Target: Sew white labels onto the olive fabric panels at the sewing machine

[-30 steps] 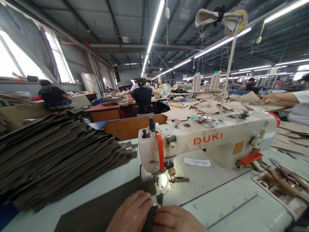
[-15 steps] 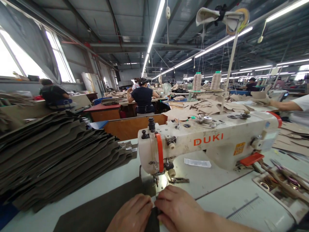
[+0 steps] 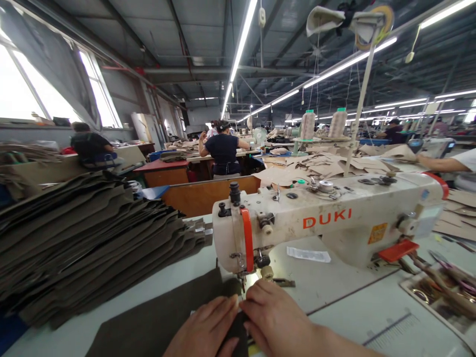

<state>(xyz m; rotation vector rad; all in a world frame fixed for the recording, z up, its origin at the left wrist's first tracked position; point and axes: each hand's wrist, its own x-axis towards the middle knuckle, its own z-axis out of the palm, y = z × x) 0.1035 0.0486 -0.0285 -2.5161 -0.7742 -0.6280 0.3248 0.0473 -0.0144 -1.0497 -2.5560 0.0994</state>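
A dark olive-grey fabric piece [image 3: 148, 317] lies on the pale table, its far end beside the presser foot of the white sewing machine [image 3: 290, 210]. My left hand [image 3: 206, 327] rests over the fabric's right edge, thumb and fingertips closed on it. Close against it, my right hand [image 3: 280, 315] has its fingers bent and pressed together at the same edge, just in front of the needle area. The fingertips of both hands nearly touch. My right hand partly hides the needle and the lit plate.
A tall stack of dark fabric pieces [image 3: 92, 248] fills the table's left. On the right sits a tray [image 3: 439, 297] with scissors and small metal parts. A white paper strip [image 3: 308, 254] lies under the machine arm. Another person [image 3: 222, 148] sits ahead, with beige pieces [image 3: 320, 166] nearby.
Both hands have come slightly nearer the needle, still at the fabric edge. The view has shifted a little, so the machine and tray appear further right.
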